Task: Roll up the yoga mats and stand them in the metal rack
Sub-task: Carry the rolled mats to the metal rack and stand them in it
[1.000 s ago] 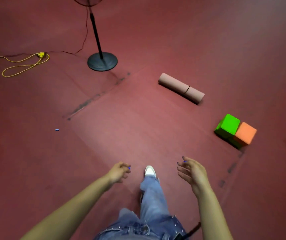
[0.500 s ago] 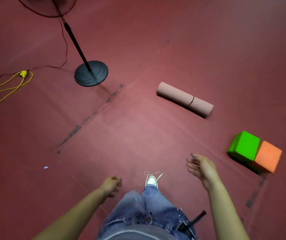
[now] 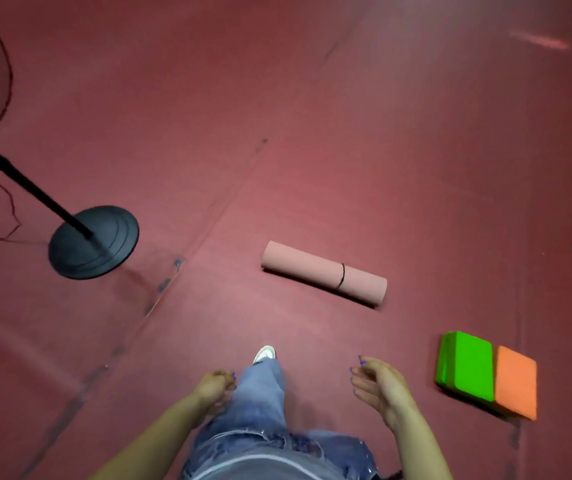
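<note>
Floor (image 3: pixel 399 150) open beyond mat (image 3: pixel 324 273) (rolled)

The red floor (image 3: pixel 312 116) holds a rolled pink mat (image 3: pixel 322 273), a black fan base (image 3: pixel 93 242), and a green block (image 3: pixel 466 365) touching an orange block (image 3: pixel 516 382).

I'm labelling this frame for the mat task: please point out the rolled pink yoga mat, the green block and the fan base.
rolled pink yoga mat (image 3: pixel 312 268), head view, left half of the roll
green block (image 3: pixel 468 365), head view, top face
fan base (image 3: pixel 104 247), head view, round black disc
</note>
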